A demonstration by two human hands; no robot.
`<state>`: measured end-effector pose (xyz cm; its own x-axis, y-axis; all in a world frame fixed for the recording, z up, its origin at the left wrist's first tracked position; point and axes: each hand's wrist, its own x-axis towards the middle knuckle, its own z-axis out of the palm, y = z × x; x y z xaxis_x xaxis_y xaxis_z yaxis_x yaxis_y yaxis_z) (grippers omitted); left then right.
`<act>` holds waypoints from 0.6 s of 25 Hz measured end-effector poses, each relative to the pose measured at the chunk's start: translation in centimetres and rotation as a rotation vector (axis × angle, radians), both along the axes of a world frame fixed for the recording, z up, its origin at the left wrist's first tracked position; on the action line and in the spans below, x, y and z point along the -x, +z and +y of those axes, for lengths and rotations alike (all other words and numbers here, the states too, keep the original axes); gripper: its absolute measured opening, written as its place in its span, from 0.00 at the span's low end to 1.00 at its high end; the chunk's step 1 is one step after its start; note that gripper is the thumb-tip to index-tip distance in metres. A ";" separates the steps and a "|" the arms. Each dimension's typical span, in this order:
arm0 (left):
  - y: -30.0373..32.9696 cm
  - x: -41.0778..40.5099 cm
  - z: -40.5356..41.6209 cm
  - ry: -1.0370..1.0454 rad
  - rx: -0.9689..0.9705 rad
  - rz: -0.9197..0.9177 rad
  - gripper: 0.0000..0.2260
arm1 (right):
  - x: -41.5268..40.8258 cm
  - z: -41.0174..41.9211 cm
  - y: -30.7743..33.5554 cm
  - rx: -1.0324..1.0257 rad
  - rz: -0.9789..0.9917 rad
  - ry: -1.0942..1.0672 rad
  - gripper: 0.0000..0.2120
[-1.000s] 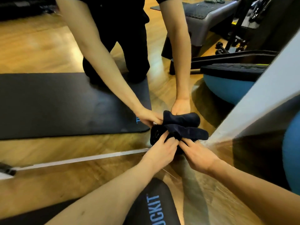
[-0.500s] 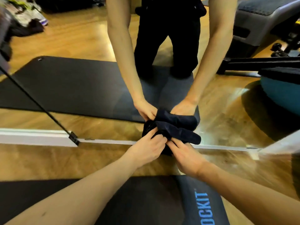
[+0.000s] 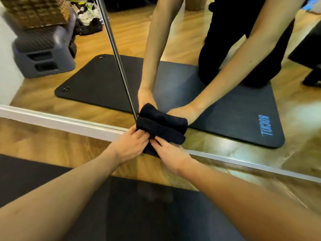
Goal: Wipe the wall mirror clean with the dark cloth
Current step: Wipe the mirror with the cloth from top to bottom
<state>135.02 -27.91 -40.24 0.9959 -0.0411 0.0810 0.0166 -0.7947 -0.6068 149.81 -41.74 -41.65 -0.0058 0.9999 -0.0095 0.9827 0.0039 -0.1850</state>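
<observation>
Dark, soft-looking fabric is the centre of it all: the dark cloth (image 3: 166, 134), folded into a thick roll, is pressed against the bottom edge of the wall mirror (image 3: 191, 40), just above the pale frame strip (image 3: 60, 121) that runs along the wooden floor (image 3: 52, 145). Both of the person's hands are on it. The left hand (image 3: 130, 145) grips the cloth's near left end with fingers curled over the fabric, and the right hand (image 3: 171, 156) pinches the lower fold beside it, the two hands touching or nearly so. The glass doubles everything (cloth, hands and forearms all meet their reflections at the surface), so the roll reads as two stacked bolsters, though only the lower one is real. A thin dark seam (image 3: 118, 61) runs up the mirror from just behind the cloth, leaning left. Under the person's forearms lies a smooth black exercise mat (image 3: 121, 214), matte and flat; its reflection shows rounded corners, two small metal eyelets and blue lettering reversed. In the mirror's upper left stands a grey plastic step platform (image 3: 43, 54) with a ribbed top and two slot-like openings in its side, and a woven wicker basket (image 3: 36, 11) sits on top of it; what the basket holds I cannot tell.
</observation>
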 end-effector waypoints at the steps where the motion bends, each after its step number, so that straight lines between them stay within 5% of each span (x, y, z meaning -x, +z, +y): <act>1: 0.1 0.8 0.6 0.049 0.007 0.043 0.19 | 0.8 1.0 -0.3 0.028 -0.002 -0.006 0.32; 6: 0.0 2.1 -0.3 0.427 0.388 0.046 0.19 | 1.9 1.7 0.0 0.021 0.142 -0.052 0.26; 10: 0.7 0.6 -3.0 0.624 0.951 -0.542 0.21 | 1.1 0.3 1.8 -0.274 0.238 -0.134 0.26; 13: 1.1 -0.8 -3.5 0.759 1.186 -0.839 0.34 | -0.3 -0.3 2.5 -0.359 0.135 -0.286 0.36; 15: 1.4 -1.9 -4.4 0.846 1.276 -0.982 0.35 | -0.7 -0.6 2.5 -0.332 0.056 -0.248 0.33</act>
